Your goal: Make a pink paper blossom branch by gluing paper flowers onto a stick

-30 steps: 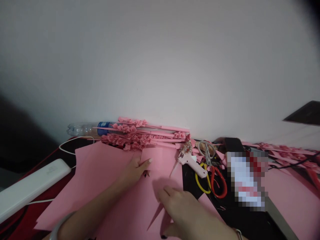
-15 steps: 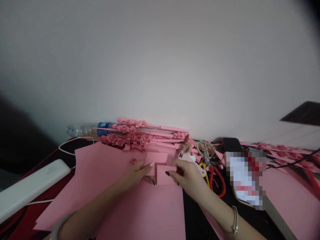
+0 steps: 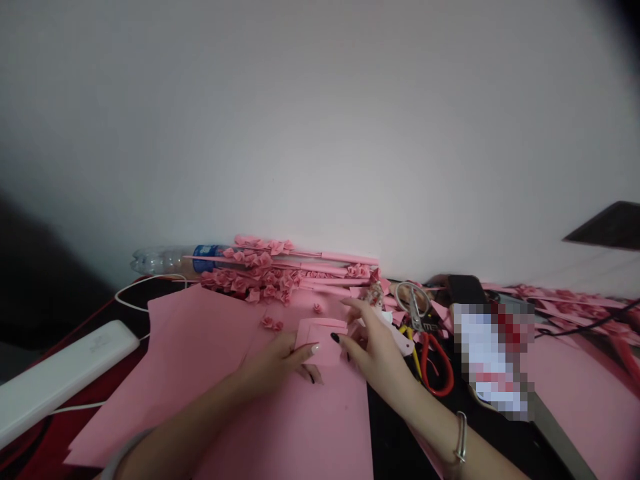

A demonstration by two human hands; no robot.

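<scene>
Small pink paper squares (image 3: 323, 347), overlapping in a stack, are held up between my hands over a large pink paper sheet (image 3: 300, 427). My left hand (image 3: 283, 357) grips the stack's left side, thumb on top and fingers underneath. At the right edge, my right hand (image 3: 373, 343) has its thumb on the squares and its index finger raised; some of its fingertips are hidden behind the paper. Small folded pink paper roses (image 3: 273, 323) lie just beyond my left hand, and another rose (image 3: 318, 308) sits behind the stack.
Paper roses on stems (image 3: 280, 273) lie along the wall beside a plastic bottle (image 3: 163, 259). To the right are red-handled pliers (image 3: 440, 373), a tape roll (image 3: 413, 299) and a phone (image 3: 493, 363). A white power strip (image 3: 70, 373) lies on the left.
The two separate squares have been brought together into one overlapping stack. My right index finger has lifted. More small roses now show behind my hands.
</scene>
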